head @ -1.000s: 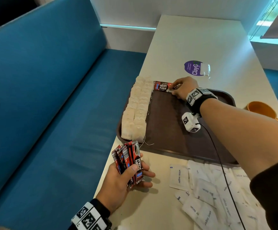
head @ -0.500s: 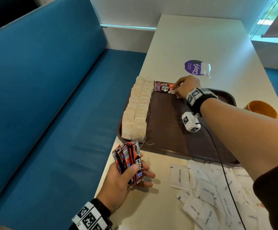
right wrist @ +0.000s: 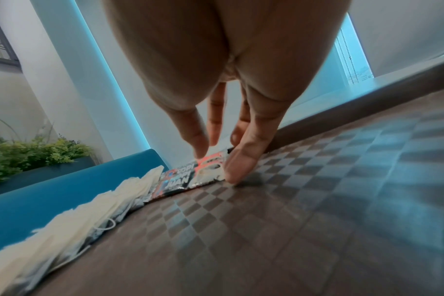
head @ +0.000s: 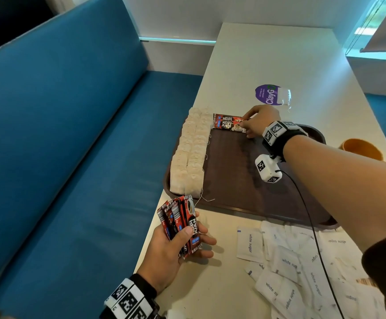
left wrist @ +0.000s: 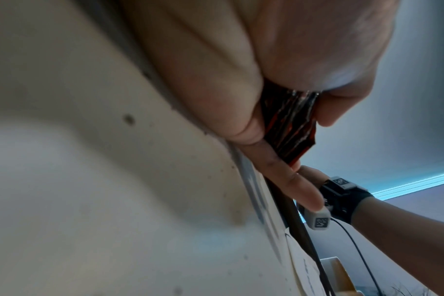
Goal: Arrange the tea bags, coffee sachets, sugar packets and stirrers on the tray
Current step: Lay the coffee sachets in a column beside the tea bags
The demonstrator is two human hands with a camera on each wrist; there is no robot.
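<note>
A brown tray (head: 233, 180) lies on the white table. Two columns of tea bags (head: 192, 153) fill its left side. Two red-and-black coffee sachets (head: 226, 122) lie side by side at its far left corner, next to the tea bags (right wrist: 89, 216). My right hand (head: 245, 125) reaches over the tray, and its straight fingertips rest on the right ends of those sachets (right wrist: 185, 180). My left hand (head: 187, 240) grips a fanned stack of coffee sachets (head: 182, 217) above the table's near left edge; the same stack (left wrist: 289, 124) shows between thumb and fingers.
Loose white sugar packets (head: 302, 261) are scattered on the table in front of the tray. An orange cup (head: 360, 148) stands right of the tray. A purple sticker (head: 268, 94) lies beyond it. A blue bench (head: 72, 157) runs along the left.
A second coffee sachet now lies on the tray just in front of the first one, under my right fingertips. My left hand and its stack have stayed in place.
</note>
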